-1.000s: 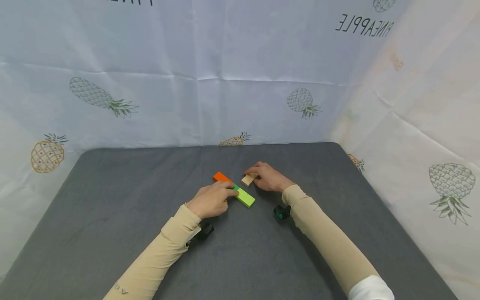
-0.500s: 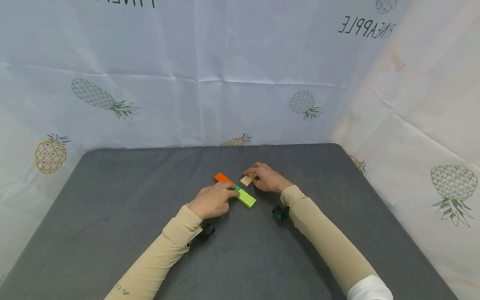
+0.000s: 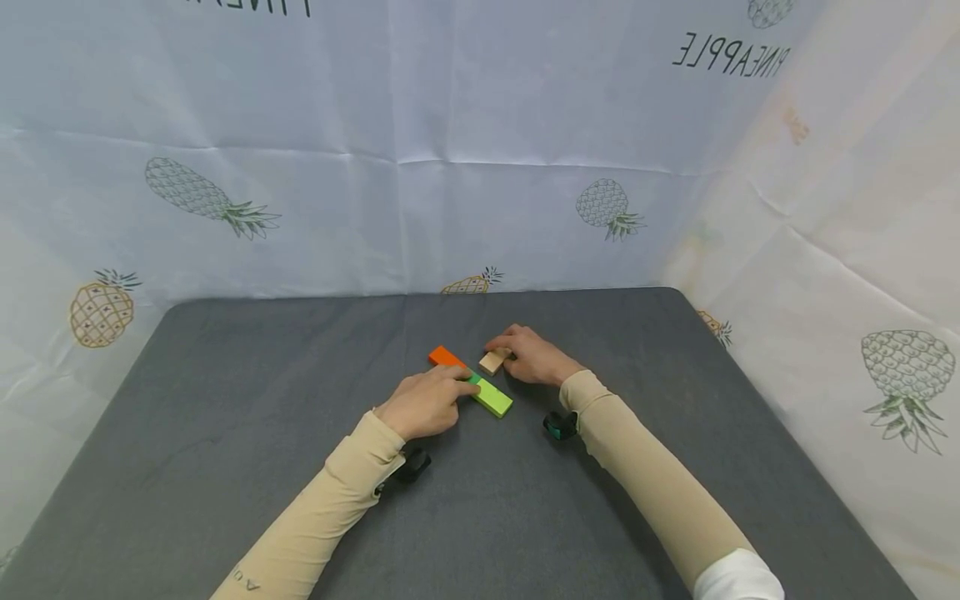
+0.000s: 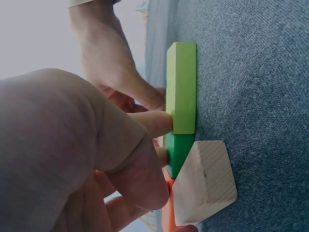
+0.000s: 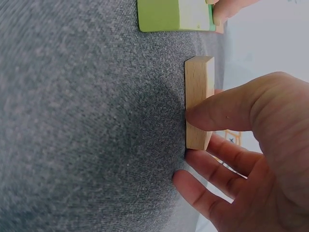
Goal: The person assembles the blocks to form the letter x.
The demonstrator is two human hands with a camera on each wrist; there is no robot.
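Note:
A diagonal row of an orange block [image 3: 444,355], a dark green block [image 4: 179,152] and a lime green block [image 3: 495,400] lies on the table. My left hand [image 3: 422,403] reaches over it, one fingertip on the lime block and another on the green. In the left wrist view its thumb lies beside a plain wooden block [image 4: 208,180] with slanted faces, set against the row; the head view hides this block. To the right of the row, my right hand [image 3: 535,357] pinches a second plain wooden block [image 5: 196,79], thumb along its near side.
A dark grey cloth covers the table [image 3: 247,433], with its far edge beyond the blocks. Behind it and at the sides hangs a white curtain [image 3: 495,108] printed with pineapples. Black wrist cameras sit below each wrist.
My right hand has shifted slightly left, bringing its wooden block a little closer to the coloured row. The left hand stays in place on the row.

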